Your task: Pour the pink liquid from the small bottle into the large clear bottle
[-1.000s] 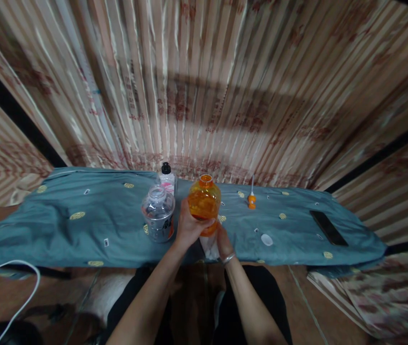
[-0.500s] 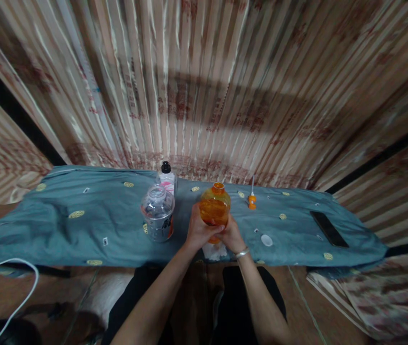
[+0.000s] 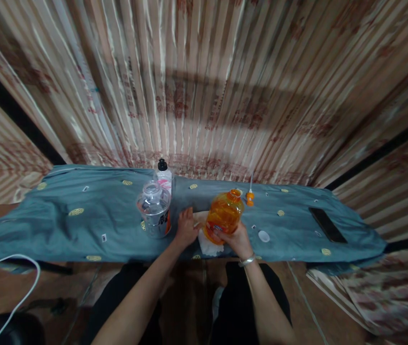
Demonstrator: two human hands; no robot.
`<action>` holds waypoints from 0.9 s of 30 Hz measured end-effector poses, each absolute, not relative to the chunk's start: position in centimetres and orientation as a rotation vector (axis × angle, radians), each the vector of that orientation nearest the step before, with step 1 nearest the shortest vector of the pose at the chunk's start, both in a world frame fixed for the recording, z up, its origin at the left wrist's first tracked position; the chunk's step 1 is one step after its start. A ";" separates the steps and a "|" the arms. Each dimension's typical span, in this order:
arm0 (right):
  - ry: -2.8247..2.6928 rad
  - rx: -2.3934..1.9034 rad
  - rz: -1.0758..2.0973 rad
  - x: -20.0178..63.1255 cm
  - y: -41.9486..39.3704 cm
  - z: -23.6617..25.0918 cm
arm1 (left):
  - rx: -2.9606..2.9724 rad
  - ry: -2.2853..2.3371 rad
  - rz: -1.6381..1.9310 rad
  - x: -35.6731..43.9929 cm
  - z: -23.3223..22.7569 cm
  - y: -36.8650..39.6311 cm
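My right hand [image 3: 238, 237], a silver bangle at its wrist, grips the lower right side of an orange see-through bottle [image 3: 224, 215]. The bottle has no cap and leans to the right, its open neck pointing up and right. Under its base lies a crumpled white tissue [image 3: 209, 247]. My left hand [image 3: 187, 229] is off the bottle, to its left, with thumb and fingers apart. A pale tan flat thing [image 3: 199, 218] shows between that hand and the bottle; its kind and whether I touch it cannot be made out.
Left of my hands stand a clear plastic bottle [image 3: 153, 211] and a black-capped bottle [image 3: 164, 176]. An orange pump top [image 3: 250, 197] with a pale tube, a small white disc [image 3: 264, 236] and a black phone [image 3: 328, 225] lie right on the teal cloth [image 3: 53, 220]. A striped curtain hangs behind.
My left hand has let go of the orange bottle and moved left. The bottle has tipped from upright toward the right in my right hand. The pale tan thing has come into view.
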State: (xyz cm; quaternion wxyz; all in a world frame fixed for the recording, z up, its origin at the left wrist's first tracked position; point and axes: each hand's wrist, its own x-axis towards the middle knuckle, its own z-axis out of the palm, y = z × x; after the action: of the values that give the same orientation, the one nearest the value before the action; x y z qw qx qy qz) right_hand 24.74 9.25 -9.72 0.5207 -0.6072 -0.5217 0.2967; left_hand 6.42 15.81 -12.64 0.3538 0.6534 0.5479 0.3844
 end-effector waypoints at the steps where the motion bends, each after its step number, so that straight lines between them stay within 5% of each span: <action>1: -1.239 -1.452 0.705 24.7 9.1 -9.6 | 1.693 1.415 0.960 6.5 -12.8 15.8; 14: -1.196 -1.418 0.627 24.4 9.1 -9.6 | 1.221 1.097 1.017 8.8 -12.1 14.6; 27: -1.207 -1.172 0.795 20.3 9.2 -9.2 | 1.319 0.875 1.413 9.3 -2.7 12.9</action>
State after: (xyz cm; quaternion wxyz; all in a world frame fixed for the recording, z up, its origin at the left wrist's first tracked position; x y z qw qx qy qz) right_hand 20.33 9.18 -9.16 0.5973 -0.5051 -0.5202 0.3426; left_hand 9.33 12.93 -2.65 0.4881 0.5426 0.3599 0.5812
